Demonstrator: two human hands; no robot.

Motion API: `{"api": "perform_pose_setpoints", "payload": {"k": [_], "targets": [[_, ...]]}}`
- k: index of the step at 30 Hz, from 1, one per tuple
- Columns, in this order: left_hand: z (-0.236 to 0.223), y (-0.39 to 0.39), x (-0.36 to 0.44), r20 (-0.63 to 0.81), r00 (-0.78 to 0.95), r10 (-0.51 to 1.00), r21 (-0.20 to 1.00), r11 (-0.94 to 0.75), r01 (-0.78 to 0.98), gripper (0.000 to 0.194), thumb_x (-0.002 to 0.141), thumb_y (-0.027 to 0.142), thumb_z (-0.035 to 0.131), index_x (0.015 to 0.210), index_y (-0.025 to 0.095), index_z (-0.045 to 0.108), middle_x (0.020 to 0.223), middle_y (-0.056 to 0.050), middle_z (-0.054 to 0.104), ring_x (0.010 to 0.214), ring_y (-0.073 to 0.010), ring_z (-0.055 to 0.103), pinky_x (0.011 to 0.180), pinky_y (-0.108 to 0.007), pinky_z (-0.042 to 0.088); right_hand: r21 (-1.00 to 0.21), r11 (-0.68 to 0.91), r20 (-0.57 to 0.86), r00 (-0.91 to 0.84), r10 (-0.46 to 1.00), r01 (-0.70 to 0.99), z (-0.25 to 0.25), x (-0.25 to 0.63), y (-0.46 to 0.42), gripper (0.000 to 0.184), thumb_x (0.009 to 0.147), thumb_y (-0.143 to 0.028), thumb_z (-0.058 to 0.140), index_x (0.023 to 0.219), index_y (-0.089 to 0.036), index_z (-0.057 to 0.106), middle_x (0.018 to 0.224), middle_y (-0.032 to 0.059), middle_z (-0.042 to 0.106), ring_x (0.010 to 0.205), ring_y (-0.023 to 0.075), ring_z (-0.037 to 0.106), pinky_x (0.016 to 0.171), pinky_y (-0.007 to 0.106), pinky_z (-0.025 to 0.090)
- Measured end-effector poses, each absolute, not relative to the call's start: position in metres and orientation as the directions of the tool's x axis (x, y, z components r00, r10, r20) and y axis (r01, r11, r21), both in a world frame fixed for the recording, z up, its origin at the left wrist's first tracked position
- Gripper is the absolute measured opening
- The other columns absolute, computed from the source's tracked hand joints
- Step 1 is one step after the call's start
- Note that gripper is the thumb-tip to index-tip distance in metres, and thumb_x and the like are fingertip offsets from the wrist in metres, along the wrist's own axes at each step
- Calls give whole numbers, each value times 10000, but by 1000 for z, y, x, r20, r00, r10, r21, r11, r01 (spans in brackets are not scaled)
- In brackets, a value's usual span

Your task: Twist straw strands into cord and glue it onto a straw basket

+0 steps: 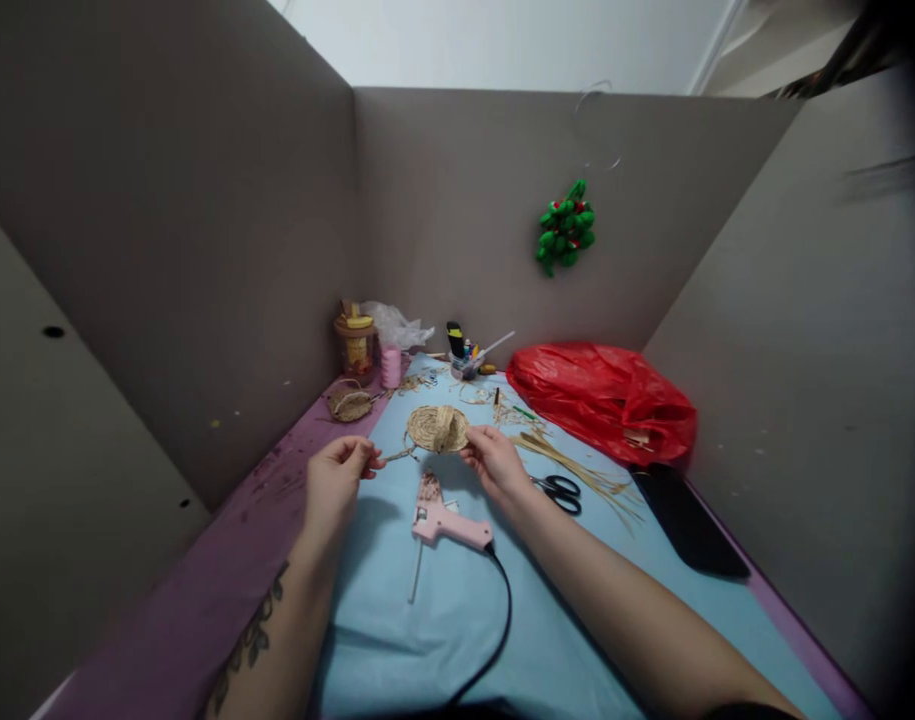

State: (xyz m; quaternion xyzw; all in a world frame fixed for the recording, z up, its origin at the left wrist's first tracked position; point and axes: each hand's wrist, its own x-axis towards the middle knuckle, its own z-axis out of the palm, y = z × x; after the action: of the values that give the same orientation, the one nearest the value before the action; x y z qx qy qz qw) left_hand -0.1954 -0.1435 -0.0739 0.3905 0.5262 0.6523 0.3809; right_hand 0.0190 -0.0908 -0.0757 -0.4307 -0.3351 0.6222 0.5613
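A round, coiled piece of woven straw with a strap-like band across it is held up over the blue cloth. My right hand pinches its right edge between thumb and fingers. From its lower left side runs a braided straw cord, and my left hand is closed on the cord's other end. Just below, a pink glue gun lies on the cloth, with a glue stick poking out and a black cable trailing toward me. Black-handled scissors lie beside my right wrist, their blades partly hidden.
Loose straw strands lie right of centre. A red plastic bag and a black flat object are at right. Behind stand a small tool holder, a pink thread spool and a lidded cup. Another woven piece lies left.
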Motion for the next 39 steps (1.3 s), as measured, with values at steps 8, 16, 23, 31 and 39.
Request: {"api": "perform_pose_setpoints", "payload": {"k": [8, 16, 23, 31, 39], "targets": [[-66, -150, -181, 152, -340, 928, 988, -136, 70, 347, 568, 385, 754, 780, 116, 700, 746, -90, 716, 681, -179, 655, 627, -262, 494, -928, -67, -67, -13, 998, -366, -73, 40, -118, 328, 577, -393, 764, 661, -174, 534, 454, -45, 552, 422, 82, 516, 414, 164, 382], [-59, -152, -164, 186, -285, 940, 982, -171, 77, 231, 660, 352, 664, 670, 123, 644, 529, -15, 629, 485, -123, 581, 486, -216, 445, -942, 18, 0, 56, 998, -335, -74, 64, -143, 306, 622, -405, 737, 690, -173, 549, 461, -33, 579, 425, 85, 514, 430, 171, 371], [-47, -146, -135, 192, -110, 975, 981, -189, 37, 280, 660, 373, 687, 774, 118, 687, 729, -80, 712, 689, -179, 660, 652, -281, 517, -939, 65, 28, 113, 993, -339, -78, 79, -149, 295, 634, -408, 722, 701, -180, 548, 462, -33, 580, 423, 95, 514, 450, 193, 381], [-58, -138, -134, 214, -145, 966, 954, -175, 245, 154, 653, 287, 653, 650, 134, 647, 561, -5, 631, 522, -114, 565, 514, -204, 430, -934, 58, 15, 124, 992, -353, -81, 79, -147, 287, 627, -397, 726, 691, -184, 545, 464, -38, 577, 425, 99, 507, 446, 200, 373], [-70, -134, -148, 256, -61, 965, 942, -235, 239, 255, 773, 347, 506, 678, 140, 623, 541, -2, 599, 468, -97, 516, 463, -194, 390, -939, 60, 21, 118, 993, -338, -86, 76, -149, 300, 630, -414, 730, 697, -184, 550, 473, -44, 572, 425, 94, 504, 446, 196, 366]]}}
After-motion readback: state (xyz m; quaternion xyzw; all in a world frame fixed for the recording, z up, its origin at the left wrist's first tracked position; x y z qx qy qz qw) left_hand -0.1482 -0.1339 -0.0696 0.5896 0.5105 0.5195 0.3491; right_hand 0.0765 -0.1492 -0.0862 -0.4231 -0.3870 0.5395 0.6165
